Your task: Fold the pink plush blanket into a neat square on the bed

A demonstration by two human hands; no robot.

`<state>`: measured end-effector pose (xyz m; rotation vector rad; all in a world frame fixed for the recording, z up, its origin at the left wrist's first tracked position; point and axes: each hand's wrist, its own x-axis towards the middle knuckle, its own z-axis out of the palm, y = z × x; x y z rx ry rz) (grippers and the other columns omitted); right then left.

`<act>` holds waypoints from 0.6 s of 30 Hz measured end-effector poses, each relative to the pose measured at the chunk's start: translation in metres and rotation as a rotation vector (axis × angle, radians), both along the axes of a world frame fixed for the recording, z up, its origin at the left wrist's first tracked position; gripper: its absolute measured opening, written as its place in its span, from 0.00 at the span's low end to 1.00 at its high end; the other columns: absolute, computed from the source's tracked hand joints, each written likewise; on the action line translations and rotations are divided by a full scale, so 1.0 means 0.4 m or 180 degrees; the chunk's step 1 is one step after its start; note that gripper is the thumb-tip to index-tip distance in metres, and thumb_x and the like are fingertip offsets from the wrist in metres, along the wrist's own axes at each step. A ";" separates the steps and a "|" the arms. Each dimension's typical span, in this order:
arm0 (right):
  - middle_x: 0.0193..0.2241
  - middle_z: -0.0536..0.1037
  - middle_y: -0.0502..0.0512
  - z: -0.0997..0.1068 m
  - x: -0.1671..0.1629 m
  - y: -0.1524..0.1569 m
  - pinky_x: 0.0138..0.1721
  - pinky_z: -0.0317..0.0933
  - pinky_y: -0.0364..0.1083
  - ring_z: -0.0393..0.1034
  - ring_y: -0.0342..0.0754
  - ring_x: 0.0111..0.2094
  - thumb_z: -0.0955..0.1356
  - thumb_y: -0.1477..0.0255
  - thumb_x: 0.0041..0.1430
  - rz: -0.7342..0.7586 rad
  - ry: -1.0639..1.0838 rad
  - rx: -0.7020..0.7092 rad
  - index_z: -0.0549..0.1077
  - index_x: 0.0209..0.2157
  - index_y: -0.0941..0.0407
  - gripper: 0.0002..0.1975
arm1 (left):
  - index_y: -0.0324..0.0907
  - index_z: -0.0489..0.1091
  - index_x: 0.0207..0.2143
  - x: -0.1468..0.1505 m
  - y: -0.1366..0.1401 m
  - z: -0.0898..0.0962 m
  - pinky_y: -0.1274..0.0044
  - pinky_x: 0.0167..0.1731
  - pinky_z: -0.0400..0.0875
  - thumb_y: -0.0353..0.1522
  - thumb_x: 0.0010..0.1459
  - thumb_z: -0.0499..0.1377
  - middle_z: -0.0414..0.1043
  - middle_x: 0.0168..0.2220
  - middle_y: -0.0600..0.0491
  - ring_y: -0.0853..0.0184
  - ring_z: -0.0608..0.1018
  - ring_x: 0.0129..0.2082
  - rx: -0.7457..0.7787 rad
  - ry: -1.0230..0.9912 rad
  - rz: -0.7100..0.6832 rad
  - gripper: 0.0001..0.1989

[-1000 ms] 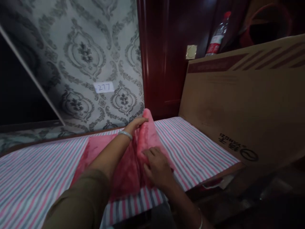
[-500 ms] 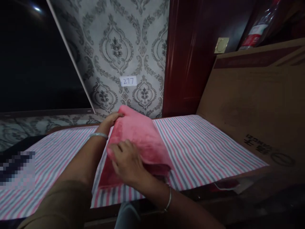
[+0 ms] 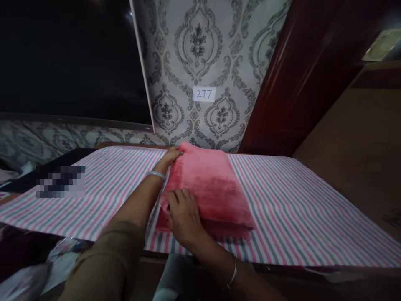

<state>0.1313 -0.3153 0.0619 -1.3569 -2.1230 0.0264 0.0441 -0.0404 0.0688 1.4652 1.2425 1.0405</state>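
Observation:
A folded pink plush cloth (image 3: 209, 179) lies in layers on a striped cloth (image 3: 282, 200) over the table. My left hand (image 3: 173, 155) is closed on its far left corner, thumb on top, with part of the fingers out of sight behind the edge. Nearer to me, my right hand (image 3: 185, 213) curls its fingers round the rolled near-left edge of the same cloth. On the right the upper layer lies over the lower one, its near edge forming a thick fold.
Behind the table, a large dark screen (image 3: 72, 62) stands at the left against patterned wallpaper. A paper label reading 277 (image 3: 204, 94) is on the wall. At the right are a dark red door frame (image 3: 282, 75) and a cardboard box (image 3: 360, 129). A blurred-out patch covers something at the left.
The view has swung left, so the scene sits further right. Both hands keep their hold at the left side of the pink cloth, whose upper layer now looks flatter and spread further right.

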 end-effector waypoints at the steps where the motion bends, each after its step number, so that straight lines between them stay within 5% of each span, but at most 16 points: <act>1: 0.44 0.74 0.59 -0.006 -0.007 0.003 0.45 0.60 0.53 0.64 0.55 0.44 0.66 0.78 0.60 0.0035 -0.0006 0.0028 0.68 0.54 0.57 0.20 | 0.35 0.77 0.36 -0.007 0.005 -0.009 0.77 0.29 0.70 0.35 0.40 0.70 0.77 0.26 0.52 0.63 0.77 0.30 -0.0007 0.0027 0.0031 0.19; 7: 0.42 0.74 0.58 -0.075 -0.034 0.011 0.45 0.60 0.53 0.63 0.54 0.43 0.68 0.78 0.57 0.0171 -0.0194 -0.0151 0.69 0.48 0.56 0.16 | 0.37 0.75 0.24 -0.053 -0.008 -0.074 0.75 0.29 0.69 0.30 0.34 0.68 0.75 0.21 0.51 0.62 0.76 0.26 -0.0151 0.0112 0.0216 0.10; 18: 0.40 0.76 0.54 -0.035 -0.017 -0.007 0.41 0.63 0.52 0.66 0.53 0.42 0.67 0.75 0.60 0.0331 -0.0174 0.0041 0.70 0.47 0.57 0.12 | 0.38 0.73 0.27 -0.071 -0.031 -0.059 0.75 0.28 0.67 0.33 0.35 0.67 0.74 0.22 0.53 0.65 0.74 0.25 -0.0318 0.0162 0.0412 0.14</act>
